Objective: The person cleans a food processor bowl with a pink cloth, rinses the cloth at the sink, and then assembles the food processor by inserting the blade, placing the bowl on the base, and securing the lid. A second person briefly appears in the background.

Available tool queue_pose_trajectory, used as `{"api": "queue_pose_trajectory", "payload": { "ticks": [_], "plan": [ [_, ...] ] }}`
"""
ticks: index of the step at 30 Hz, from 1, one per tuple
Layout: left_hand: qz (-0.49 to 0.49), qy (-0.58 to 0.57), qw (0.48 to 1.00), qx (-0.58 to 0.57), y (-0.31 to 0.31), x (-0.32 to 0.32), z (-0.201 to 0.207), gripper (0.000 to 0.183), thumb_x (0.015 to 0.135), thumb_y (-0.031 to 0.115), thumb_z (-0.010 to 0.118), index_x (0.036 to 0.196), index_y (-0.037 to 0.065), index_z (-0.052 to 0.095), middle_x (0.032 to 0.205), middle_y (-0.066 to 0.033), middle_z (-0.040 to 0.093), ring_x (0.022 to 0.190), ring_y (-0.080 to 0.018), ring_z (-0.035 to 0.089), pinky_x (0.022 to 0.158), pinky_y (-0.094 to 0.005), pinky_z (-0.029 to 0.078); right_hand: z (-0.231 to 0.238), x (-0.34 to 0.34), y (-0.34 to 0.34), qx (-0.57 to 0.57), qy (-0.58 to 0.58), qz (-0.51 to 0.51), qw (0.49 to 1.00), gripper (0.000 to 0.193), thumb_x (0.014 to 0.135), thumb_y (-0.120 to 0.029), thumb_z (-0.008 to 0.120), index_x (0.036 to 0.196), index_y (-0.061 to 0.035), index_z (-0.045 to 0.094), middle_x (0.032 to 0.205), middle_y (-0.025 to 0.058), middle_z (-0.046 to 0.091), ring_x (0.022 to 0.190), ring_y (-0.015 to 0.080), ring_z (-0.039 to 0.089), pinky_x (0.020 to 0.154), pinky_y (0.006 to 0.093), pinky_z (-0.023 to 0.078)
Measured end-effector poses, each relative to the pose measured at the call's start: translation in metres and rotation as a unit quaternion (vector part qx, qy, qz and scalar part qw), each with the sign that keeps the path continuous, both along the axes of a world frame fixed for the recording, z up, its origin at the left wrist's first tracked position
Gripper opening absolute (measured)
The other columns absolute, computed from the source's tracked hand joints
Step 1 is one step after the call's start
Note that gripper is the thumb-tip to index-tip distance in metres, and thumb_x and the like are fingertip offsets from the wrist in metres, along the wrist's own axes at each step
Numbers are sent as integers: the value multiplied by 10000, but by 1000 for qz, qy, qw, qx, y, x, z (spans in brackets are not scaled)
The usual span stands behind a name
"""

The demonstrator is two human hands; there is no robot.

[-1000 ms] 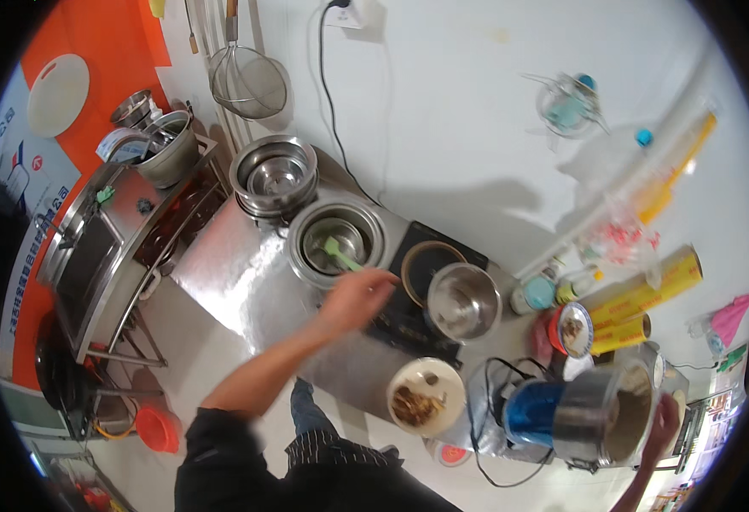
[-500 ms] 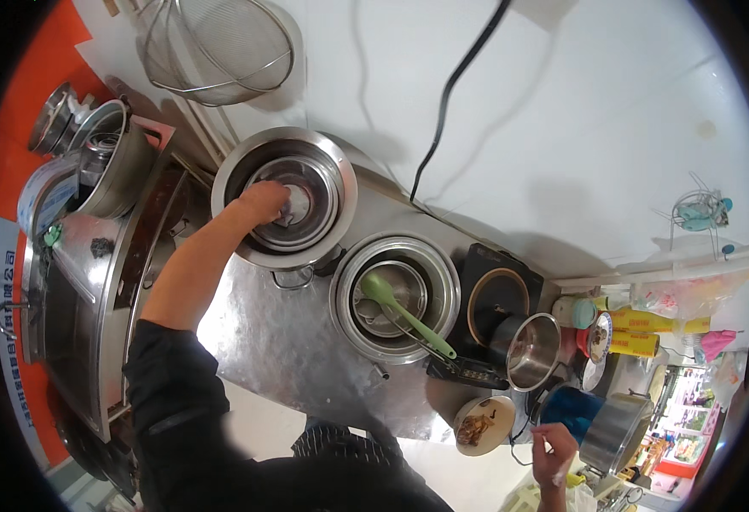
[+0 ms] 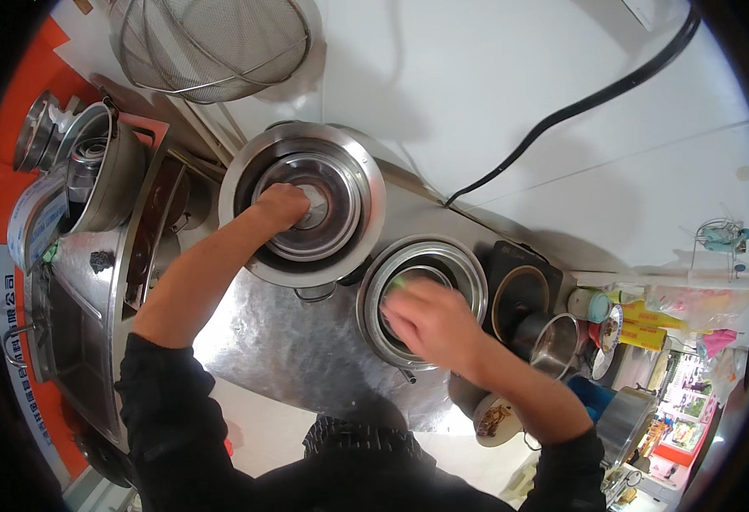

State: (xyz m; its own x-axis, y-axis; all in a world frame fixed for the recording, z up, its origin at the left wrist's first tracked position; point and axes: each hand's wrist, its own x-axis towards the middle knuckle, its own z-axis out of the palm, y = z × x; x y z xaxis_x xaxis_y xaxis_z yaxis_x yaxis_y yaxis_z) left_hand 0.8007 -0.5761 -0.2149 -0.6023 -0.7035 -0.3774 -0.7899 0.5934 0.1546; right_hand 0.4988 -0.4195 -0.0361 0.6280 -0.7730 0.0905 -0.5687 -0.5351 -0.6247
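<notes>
My left hand (image 3: 282,206) reaches into a steel bowl (image 3: 337,224) nested in a wide-rimmed steel pot (image 3: 236,175). Its fingers are closed at a pale, partly see-through thing (image 3: 315,207) in the bowl, whose kind I cannot make out. Over a second steel pot (image 3: 373,328) to the right is my right hand (image 3: 430,320), smeared by motion. Its finger state cannot be read. Just a bit of a green spoon (image 3: 403,278) shows past that hand; the hand hides the rest, and whether they touch is unclear.
A black cooktop (image 3: 518,290) and an open steel saucepan (image 3: 555,346) are right of the pots. A bowl of brownish food (image 3: 496,420) sits at the counter's right front. On the left is a sink (image 3: 76,341); a mesh strainer (image 3: 212,47) hangs above on the wall.
My right hand has moved left and up from the far right to over the second pot, covering most of the green spoon. My left hand remains in the bowl. The view has shifted slightly.
</notes>
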Motion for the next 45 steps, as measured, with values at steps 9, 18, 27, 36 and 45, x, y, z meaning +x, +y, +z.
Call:
{"api": "queue_pose_trajectory", "payload": {
  "ticks": [9, 18, 27, 36, 45],
  "plan": [
    [19, 14, 1000, -19, 5, 5, -3, 130, 803, 47, 657, 892, 41, 752, 1024, -172, 731, 996, -351, 711, 854, -424, 584, -119, 134, -140, 84, 265, -17, 960, 128, 841, -130, 670, 874, -26, 737, 958, 189, 706, 898, 368, 703, 813, 457, 568],
    [137, 27, 990, 18, -9, 9, 2, 158, 772, 8, 671, 904, 28, 757, 1006, -212, 730, 986, -363, 714, 864, -437, 579, -188, 166, -142, 42, 318, 53, 946, 225, 866, -94, 619, 1044, -39, 745, 1227, 198, 662, 1136, 340, 650, 977, 408, 529],
    [372, 576, 659, 310, 4, 53, 84, 100, 841, 39, 542, 852, 1, 633, 823, -111, 659, 678, -231, 627, 579, -346, 512, -192, 170, -143, 50, 241, 47, 968, 241, 835, -128, 619, 1033, -66, 742, 1125, 177, 695, 1064, 354, 662, 919, 436, 546],
    [496, 751, 321, 295, 67, 58, 113, 270, 1008, 281, 571, 1010, 18, 631, 852, -75, 611, 647, -148, 562, 512, -263, 427, -82, 148, -173, 215, -67, -73, 972, 264, 881, -152, 645, 690, -16, 523, 588, 15, 457, 604, 89, 531, 567, 345, 448],
    [520, 760, 330, 207, 80, 26, 100, 193, 1032, 229, 607, 1064, 42, 643, 821, 1, 580, 560, -48, 401, 461, -193, 255, -66, 174, -168, 339, -166, -28, 926, 256, 916, -220, 672, 764, -15, 659, 660, 12, 623, 626, 99, 597, 595, 288, 491]
  ]
}}
